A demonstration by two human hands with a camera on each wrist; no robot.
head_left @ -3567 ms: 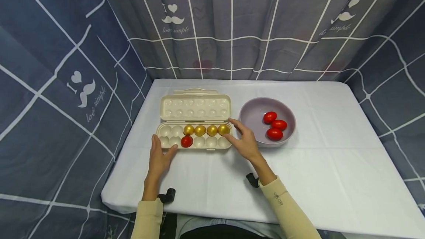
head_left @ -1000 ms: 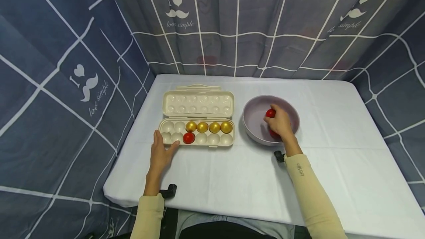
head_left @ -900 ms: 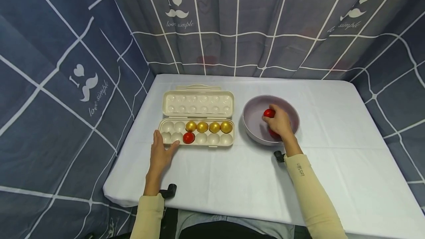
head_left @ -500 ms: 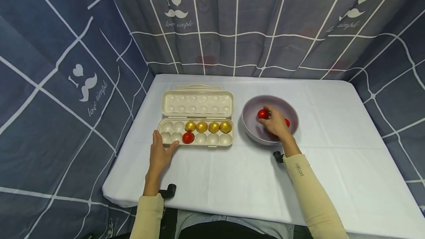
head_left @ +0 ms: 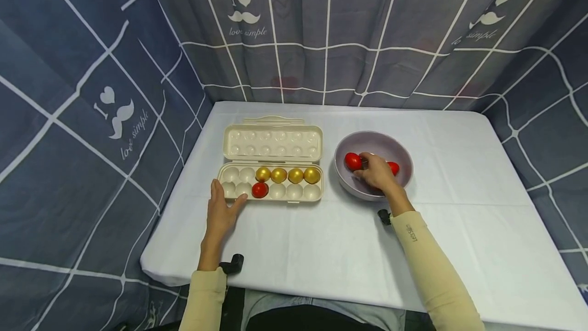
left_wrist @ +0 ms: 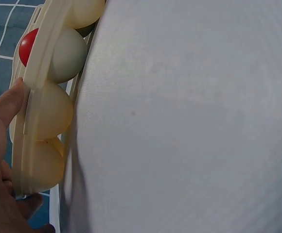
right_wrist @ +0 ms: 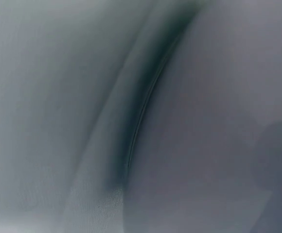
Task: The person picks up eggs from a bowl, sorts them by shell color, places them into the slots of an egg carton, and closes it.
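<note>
Here, in the head view, the right hand crooks its fingers at a red egg in the bowl, towards the far edge of the table, whether pinching it I cannot tell; the left hand, thumb spread from straight fingers, touches the near left corner of the carton. The left wrist view shows that thumb against the carton. The right wrist view shows no fingers; the step seems to be picking up the egg, calling next for a sure pinch.

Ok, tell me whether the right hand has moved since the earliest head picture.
Yes: in the head view the right hand went rightward, from the egg carton to the purple bowl.
</note>
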